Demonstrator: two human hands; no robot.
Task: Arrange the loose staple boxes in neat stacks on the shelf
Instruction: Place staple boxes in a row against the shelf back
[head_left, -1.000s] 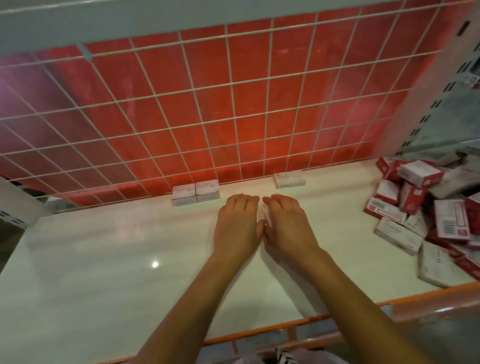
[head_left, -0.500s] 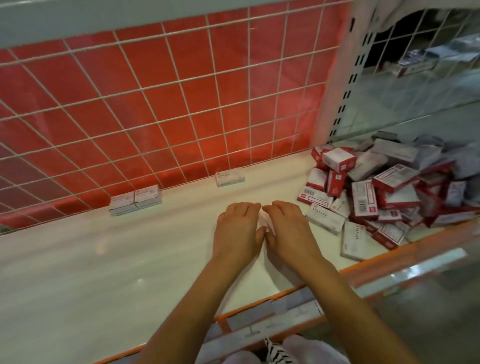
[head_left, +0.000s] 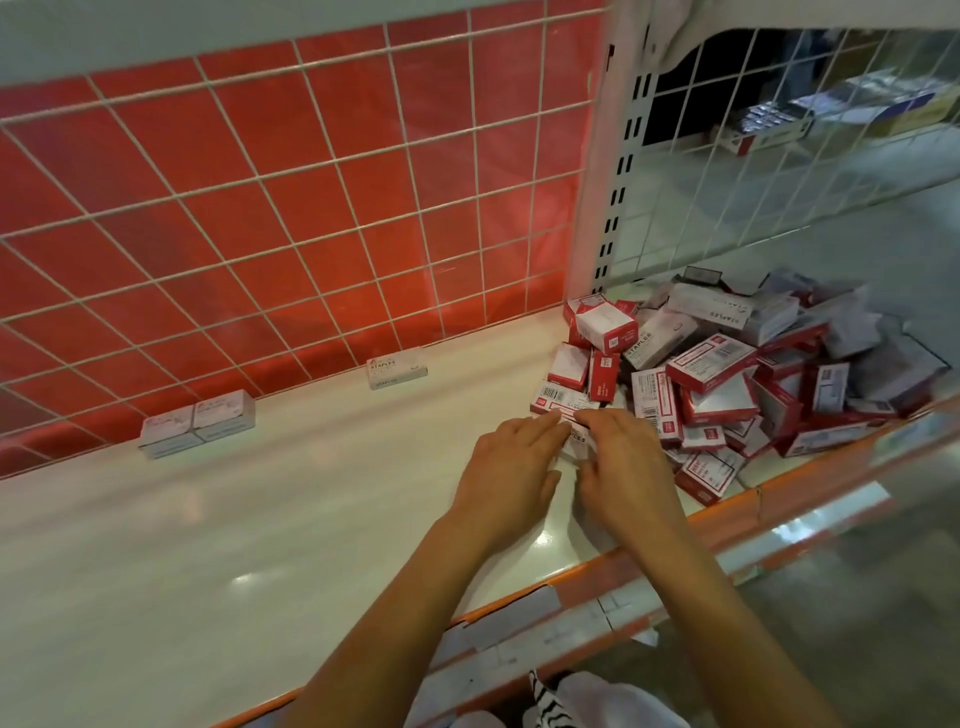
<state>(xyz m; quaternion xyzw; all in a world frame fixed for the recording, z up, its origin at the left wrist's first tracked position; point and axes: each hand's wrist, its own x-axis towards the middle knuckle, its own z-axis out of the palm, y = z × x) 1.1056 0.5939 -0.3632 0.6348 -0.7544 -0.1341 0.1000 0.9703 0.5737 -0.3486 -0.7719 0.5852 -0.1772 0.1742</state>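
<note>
Loose red-and-white staple boxes (head_left: 722, 379) lie in a jumbled pile at the right end of the white shelf (head_left: 208, 545). My left hand (head_left: 511, 467) and my right hand (head_left: 626, 467) sit side by side at the pile's left edge. Between them they hold one white staple box (head_left: 576, 441), fingers laid over its top. Against the wire grid at the back stand a pair of staple boxes (head_left: 200, 423) and a single staple box (head_left: 396, 368).
A white wire grid (head_left: 291, 218) over a red panel closes the back of the shelf. An orange lip (head_left: 587, 577) with label strips runs along the front edge. A perforated upright (head_left: 608, 208) stands behind the pile, with a neighbouring shelf beyond it.
Both hands have moved right along the shelf, from the middle near the placed boxes to the edge of the loose pile. The view has swung right with them.
</note>
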